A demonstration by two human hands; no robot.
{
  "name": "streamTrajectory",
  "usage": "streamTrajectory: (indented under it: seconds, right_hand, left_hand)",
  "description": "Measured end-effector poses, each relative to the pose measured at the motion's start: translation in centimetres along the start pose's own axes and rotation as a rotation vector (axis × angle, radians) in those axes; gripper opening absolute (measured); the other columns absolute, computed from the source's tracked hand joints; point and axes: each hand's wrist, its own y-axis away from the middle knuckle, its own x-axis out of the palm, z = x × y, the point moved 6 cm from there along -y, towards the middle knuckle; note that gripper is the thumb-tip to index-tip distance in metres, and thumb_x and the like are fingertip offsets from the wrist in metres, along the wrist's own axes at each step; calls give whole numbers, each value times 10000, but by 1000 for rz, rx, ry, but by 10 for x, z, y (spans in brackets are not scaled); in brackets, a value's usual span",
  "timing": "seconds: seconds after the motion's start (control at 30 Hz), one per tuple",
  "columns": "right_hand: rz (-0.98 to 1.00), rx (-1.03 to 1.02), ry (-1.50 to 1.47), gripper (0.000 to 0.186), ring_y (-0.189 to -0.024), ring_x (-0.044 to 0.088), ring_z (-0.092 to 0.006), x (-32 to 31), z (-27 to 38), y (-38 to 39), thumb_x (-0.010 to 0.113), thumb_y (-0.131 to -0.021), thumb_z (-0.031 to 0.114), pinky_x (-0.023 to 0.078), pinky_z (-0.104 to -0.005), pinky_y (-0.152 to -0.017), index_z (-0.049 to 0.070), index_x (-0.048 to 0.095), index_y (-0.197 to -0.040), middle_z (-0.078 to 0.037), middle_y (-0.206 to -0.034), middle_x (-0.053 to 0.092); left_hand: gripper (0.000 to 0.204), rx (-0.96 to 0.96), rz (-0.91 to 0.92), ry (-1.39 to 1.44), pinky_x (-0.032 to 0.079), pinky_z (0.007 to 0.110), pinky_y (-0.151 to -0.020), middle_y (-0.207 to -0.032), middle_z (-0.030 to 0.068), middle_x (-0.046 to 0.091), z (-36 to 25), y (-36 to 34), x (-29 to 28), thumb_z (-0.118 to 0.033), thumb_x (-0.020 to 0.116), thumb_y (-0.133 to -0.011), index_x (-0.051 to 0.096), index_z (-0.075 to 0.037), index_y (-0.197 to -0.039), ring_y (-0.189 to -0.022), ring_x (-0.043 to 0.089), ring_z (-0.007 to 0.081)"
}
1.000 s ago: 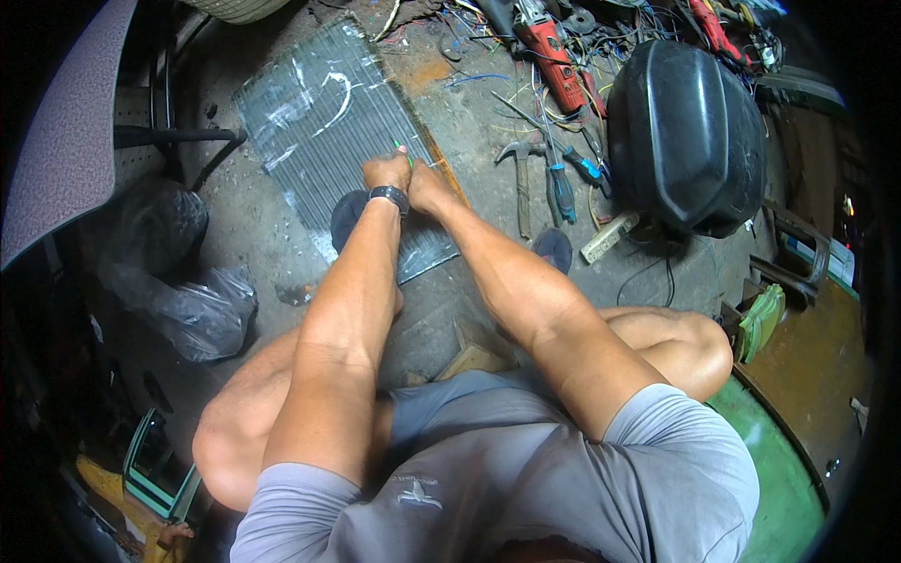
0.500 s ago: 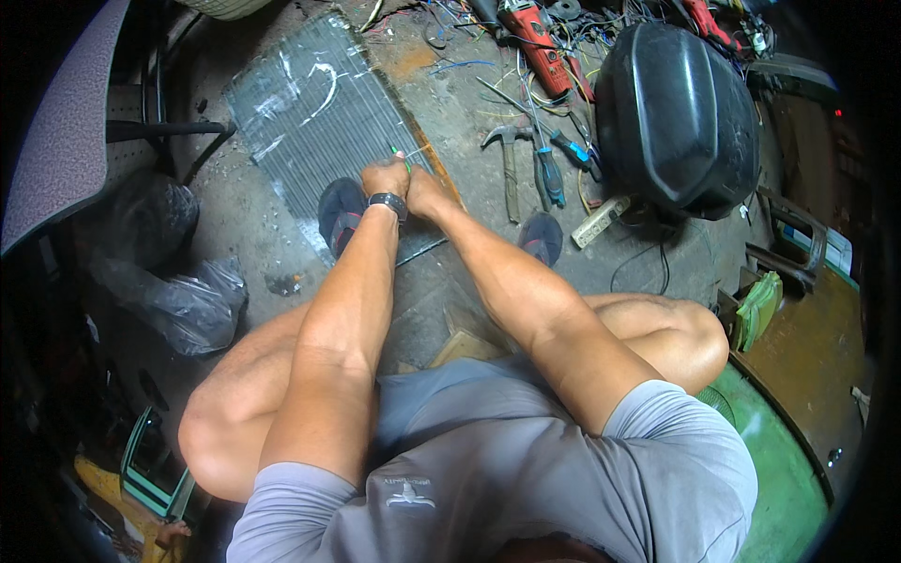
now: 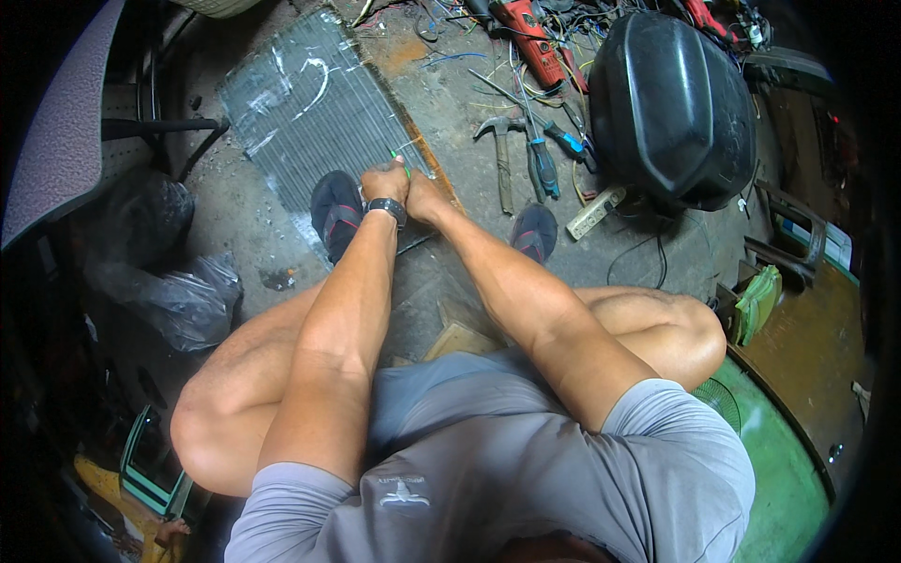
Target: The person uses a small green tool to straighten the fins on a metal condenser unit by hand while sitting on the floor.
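My left hand, with a dark wristwatch, is closed in a fist above the ribbed grey sheet. Against it presses my right hand, its fingers closed too. A thin green piece that looks like wire shows at the left hand's top, and another bit of green appears between the hands. Most of it is hidden by my fingers. A thin pale strand lies just beyond, near the sheet's brown edge. What my right fingers grip is hidden.
Right of the sheet lie a hammer, a blue-handled screwdriver, a red power tool and tangled wires. A black hard case stands at far right, a power strip near it. Plastic bags lie at left.
Both hands stay together in almost the same place. The view has shifted slightly, and my feet appear a little different in position.
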Motion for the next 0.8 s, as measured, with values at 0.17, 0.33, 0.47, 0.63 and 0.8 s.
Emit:
streamTrajectory:
  seconds: [0.17,0.33,0.47,0.63,0.8]
  right_hand:
    - [13,8,7,435,-1109,612,-460,2,-6,15,650,-875,294,479,-501,-921,-47,573,-1134,-327,-1137,636]
    - [18,10,14,361,-1127,603,-473,0,-12,25,636,-885,188,487,-518,-926,-46,555,-1148,-338,-1161,622]
    - [39,-54,-5,353,-1122,600,-483,9,2,34,622,-887,169,483,-526,-928,-52,554,-1154,-347,-1140,625]
    - [23,-31,0,362,-1124,596,-489,7,-29,38,610,-889,162,481,-528,-934,-58,545,-1169,-355,-1150,618]
    - [36,-59,14,360,-1123,591,-500,8,-27,44,581,-903,164,479,-532,-938,-60,529,-1180,-359,-1159,611]
  left_hand:
    - [334,15,-2,-56,507,393,-929,-1036,214,727,5,16,-4,-323,750,-834,752,-15,-963,-1024,696,340]
    - [343,49,0,-80,526,362,-818,-952,166,747,13,25,-2,-324,752,-853,754,6,-945,-856,710,248]
    - [334,124,-76,-36,524,365,-809,-929,172,746,24,18,-15,-337,747,-851,762,-12,-927,-849,714,249]
    - [330,50,-2,-119,524,368,-806,-920,174,745,22,47,-1,-336,745,-853,762,-15,-924,-849,717,274]
    - [321,51,-10,-131,523,368,-794,-908,173,745,29,46,-2,-323,750,-851,756,-10,-925,-835,715,271]
